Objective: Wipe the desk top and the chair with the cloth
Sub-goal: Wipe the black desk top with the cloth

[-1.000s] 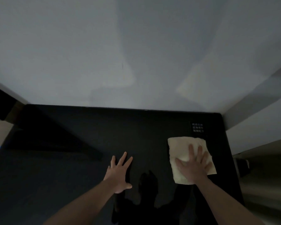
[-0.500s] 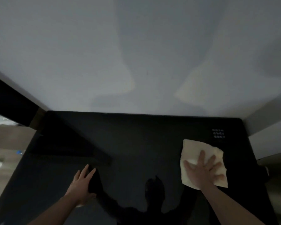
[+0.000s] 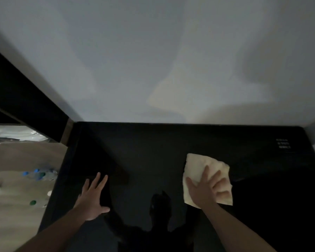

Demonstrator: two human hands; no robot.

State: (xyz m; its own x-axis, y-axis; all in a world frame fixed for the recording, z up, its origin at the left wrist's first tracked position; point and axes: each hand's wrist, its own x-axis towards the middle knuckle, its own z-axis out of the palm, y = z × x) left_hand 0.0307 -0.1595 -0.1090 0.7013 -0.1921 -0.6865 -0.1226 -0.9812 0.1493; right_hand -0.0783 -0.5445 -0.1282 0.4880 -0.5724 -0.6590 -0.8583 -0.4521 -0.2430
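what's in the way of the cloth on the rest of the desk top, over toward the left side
Nothing visible. The right hand presses the cloth flat on the desk top; only the left hand rests on that dark surface.

1. The cloth point(image 3: 202, 166) is pale cream, soft and wrinkled, folded to a rough square with uneven edges. It lies flat on the right half of the table, nearer to the front edge than to the wall. Its near part is covered by the right hand point(image 3: 205, 192), which presses on it with spread fingers point(image 3: 206, 174).
2. The table point(image 3: 153, 151) is black and glossy, with a dim reflection in its surface. Its back edge touches the pale wall. A small white printed label point(image 3: 283, 143), too blurred to read, sits at the far right corner.
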